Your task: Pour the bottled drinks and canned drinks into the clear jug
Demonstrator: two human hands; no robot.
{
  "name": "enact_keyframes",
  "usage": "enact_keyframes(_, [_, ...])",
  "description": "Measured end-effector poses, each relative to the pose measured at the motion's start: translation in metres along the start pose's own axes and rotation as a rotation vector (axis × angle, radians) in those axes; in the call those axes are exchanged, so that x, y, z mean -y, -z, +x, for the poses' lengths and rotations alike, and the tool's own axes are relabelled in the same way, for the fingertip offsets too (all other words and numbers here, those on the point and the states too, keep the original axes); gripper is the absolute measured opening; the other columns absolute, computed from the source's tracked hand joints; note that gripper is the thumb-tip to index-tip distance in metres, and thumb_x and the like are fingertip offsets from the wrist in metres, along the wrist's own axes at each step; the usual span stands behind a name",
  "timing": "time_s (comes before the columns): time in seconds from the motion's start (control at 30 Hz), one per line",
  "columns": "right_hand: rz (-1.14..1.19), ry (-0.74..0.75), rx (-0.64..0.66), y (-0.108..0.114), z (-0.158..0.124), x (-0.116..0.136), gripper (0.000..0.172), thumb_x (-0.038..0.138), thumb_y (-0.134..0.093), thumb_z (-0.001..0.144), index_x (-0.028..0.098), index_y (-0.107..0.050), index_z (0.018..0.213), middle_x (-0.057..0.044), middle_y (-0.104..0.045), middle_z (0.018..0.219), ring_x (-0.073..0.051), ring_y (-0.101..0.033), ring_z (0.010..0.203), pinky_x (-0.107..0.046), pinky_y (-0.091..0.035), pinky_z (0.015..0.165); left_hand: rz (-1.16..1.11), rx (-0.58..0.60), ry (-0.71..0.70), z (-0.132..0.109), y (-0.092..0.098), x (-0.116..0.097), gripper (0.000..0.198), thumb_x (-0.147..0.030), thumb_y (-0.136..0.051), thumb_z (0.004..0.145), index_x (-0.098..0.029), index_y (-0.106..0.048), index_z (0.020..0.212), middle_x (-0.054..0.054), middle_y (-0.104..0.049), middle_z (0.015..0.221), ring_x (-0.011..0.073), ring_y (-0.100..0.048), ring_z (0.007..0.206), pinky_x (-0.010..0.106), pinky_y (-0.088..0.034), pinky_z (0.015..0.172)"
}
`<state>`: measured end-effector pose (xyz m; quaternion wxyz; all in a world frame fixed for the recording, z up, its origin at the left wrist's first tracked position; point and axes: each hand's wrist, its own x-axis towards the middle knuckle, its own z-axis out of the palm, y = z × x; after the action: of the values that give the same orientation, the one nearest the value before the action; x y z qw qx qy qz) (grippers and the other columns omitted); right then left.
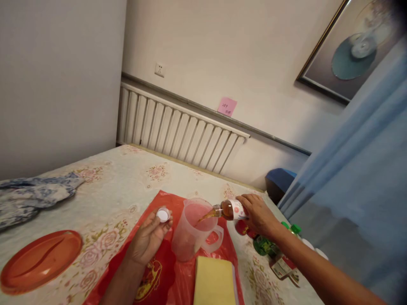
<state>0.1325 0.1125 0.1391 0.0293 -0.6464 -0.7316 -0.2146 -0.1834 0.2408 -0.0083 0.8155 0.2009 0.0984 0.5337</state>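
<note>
Bottle: in the right hand, mouth over the pitcher; long axis nearly level, neck pointing left, amber liquid streaming out.
Right hand: wrapped around the bottle.
Left hand: pinching a white cap.
Pitcher: upright between both hands, handle toward the right.

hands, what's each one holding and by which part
Left hand: a white cap, by its edge. Right hand: the tilted bottle, around its labelled body.
</note>
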Motion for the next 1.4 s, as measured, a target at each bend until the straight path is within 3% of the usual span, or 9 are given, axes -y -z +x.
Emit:
enact_keyframes(0.3, [-0.101, 0.069, 0.030, 0.020, 0.019, 0.008, 0.052, 0.006, -0.060, 0.071, 0.016, -0.060, 0.122, -0.012, -0.067, 0.116, -0.027, -0.057, 0.105, -0.042, -0.041, 0.095, 0.034, 0.083, 0.040, 0.003, -0.004, 0.000, 0.032, -0.022, -0.081, 0.075, -0.015, -0.068, 0.103, 0.006, -0.072, 0.098, 0.0172, -0.066, 0.087, 0.028, -0.055, 0.078])
enact_keyframes(0.6, [-0.208, 0.183, 0.015, 0.039, 0.031, 0.011, 0.047, 0.005, -0.059, 0.076, 0.017, -0.058, 0.122, -0.011, -0.066, 0.113, -0.026, -0.054, 0.103, -0.043, -0.038, 0.100, 0.075, 0.100, 0.018, 0.008, -0.003, 0.002, 0.028, -0.028, -0.080, 0.078, -0.015, -0.070, 0.101, 0.006, -0.070, 0.098, 0.0164, -0.064, 0.086, 0.027, -0.054, 0.075])
enact_keyframes(0.83, [-0.268, 0.268, 0.026, 0.055, 0.042, 0.023, 0.046, 0.004, -0.057, 0.081, 0.019, -0.057, 0.125, -0.011, -0.066, 0.116, -0.027, -0.054, 0.112, -0.048, -0.032, 0.107, 0.090, 0.111, 0.033, 0.007, -0.007, 0.004, 0.033, -0.031, -0.083, 0.073, -0.015, -0.071, 0.100, 0.005, -0.071, 0.095, 0.0147, -0.063, 0.081, 0.027, -0.052, 0.073])
enact_keyframes(1.13, [-0.338, 0.327, 0.043, 0.060, 0.049, 0.039, 0.040, 0.007, -0.045, 0.090, 0.019, -0.059, 0.125, -0.012, -0.065, 0.118, -0.029, -0.052, 0.116, -0.054, -0.031, 0.110, 0.155, 0.168, 0.025, 0.002, -0.007, 0.005, 0.030, -0.034, -0.077, 0.080, -0.018, -0.071, 0.104, 0.005, -0.069, 0.093, 0.0147, -0.061, 0.078, 0.027, -0.051, 0.074])
enact_keyframes(1.4, [-0.402, 0.383, 0.051, 0.060, 0.056, 0.044, 0.039, 0.006, -0.046, 0.089, 0.019, -0.057, 0.125, -0.011, -0.064, 0.116, -0.029, -0.050, 0.117, -0.053, -0.030, 0.112, 0.212, 0.138, 0.014, 0.000, -0.008, 0.003, 0.032, -0.036, -0.080, 0.076, -0.018, -0.072, 0.101, 0.004, -0.068, 0.092, 0.0132, -0.058, 0.074, 0.027, -0.051, 0.073])
